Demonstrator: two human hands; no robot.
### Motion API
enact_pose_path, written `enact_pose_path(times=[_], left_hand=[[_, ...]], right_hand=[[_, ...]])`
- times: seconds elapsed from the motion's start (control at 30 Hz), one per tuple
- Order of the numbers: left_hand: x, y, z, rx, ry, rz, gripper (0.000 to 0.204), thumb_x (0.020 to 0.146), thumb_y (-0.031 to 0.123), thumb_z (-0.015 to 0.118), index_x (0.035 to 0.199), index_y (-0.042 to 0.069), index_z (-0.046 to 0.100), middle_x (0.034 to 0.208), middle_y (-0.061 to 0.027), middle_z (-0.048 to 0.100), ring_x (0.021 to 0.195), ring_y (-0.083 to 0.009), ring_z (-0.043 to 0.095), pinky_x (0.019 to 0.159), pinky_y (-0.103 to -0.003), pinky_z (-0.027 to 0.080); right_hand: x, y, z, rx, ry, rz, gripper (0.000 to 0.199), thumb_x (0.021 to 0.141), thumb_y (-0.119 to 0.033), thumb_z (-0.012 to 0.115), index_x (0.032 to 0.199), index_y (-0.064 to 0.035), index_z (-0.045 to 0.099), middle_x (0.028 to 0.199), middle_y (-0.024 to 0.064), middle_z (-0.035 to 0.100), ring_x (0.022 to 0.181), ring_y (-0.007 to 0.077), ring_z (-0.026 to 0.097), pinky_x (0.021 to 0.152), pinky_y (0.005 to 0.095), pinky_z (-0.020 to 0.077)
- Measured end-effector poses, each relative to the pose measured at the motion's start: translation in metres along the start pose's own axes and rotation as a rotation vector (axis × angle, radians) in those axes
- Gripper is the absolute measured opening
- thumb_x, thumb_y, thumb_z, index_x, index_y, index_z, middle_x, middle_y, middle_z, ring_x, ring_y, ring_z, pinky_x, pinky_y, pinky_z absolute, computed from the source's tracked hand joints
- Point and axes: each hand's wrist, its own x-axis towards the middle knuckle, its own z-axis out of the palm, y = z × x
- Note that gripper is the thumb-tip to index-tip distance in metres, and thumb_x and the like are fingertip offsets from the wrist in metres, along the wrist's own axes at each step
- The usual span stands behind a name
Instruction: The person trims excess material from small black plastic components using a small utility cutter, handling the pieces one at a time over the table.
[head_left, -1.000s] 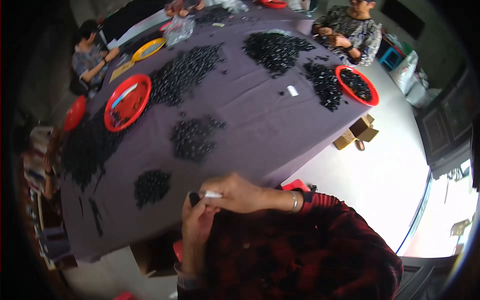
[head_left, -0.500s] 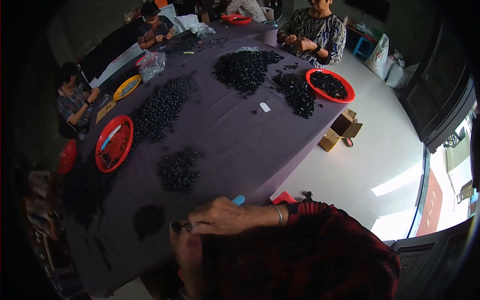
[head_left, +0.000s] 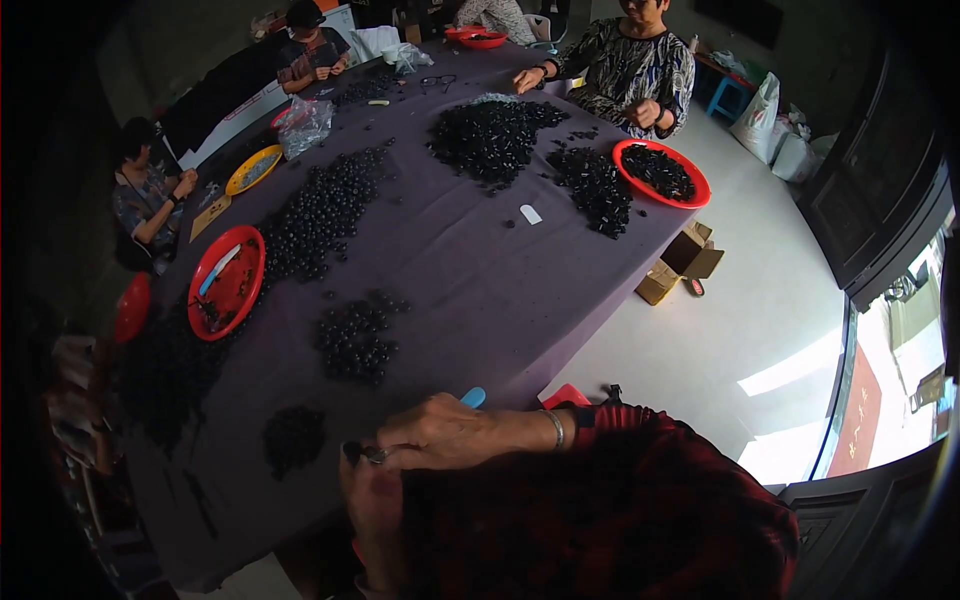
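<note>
1 small dark pile (head_left: 293, 440) lies on the table (head_left: 460, 290); just right of it, the left hand (head_left: 374, 498) has its fingers pinching 1 dark piece (head_left: 352, 452); beside that, the right hand (head_left: 432, 432) curls its fingers around a blue-handled tool (head_left: 473, 398).

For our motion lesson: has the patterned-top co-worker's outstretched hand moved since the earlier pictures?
Yes: the outstretched hand has moved leftward in the picture, farther from the rightmost red dish.

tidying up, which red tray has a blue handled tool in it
The left red tray beside the big round-bead pile; no other red tray shows a blue-handled tool.
</note>
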Motion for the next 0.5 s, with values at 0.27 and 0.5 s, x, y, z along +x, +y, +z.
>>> enact_pose_path(times=[0.27,0.5], left_hand=[[0.005,-0.006,0.005,-0.079,0.047,-0.038,0.021,0.097,0.010,0.050,0.117,0.005,0.054,0.105,-0.0040,0.061,0.095,-0.0126,0.058,0.085,-0.029,0.049],[0.010,0.000,0.009,-0.092,0.018,-0.019,0.009,0.096,0.011,0.053,0.104,0.007,0.054,0.098,-0.0036,0.059,0.090,-0.0122,0.057,0.081,-0.029,0.048]], right_hand=[[0.000,0.001,-0.010,-0.086,0.054,-0.033,0.016,0.083,-0.019,0.071,0.095,-0.0096,0.065,0.081,0.0074,0.062,0.074,0.0270,0.064,0.061,0.0358,0.0502],[0.007,0.005,-0.002,0.001,-0.009,0.056,0.016,0.086,-0.020,0.069,0.092,-0.0051,0.065,0.078,0.0074,0.063,0.067,0.0262,0.061,0.058,0.0354,0.0486]])
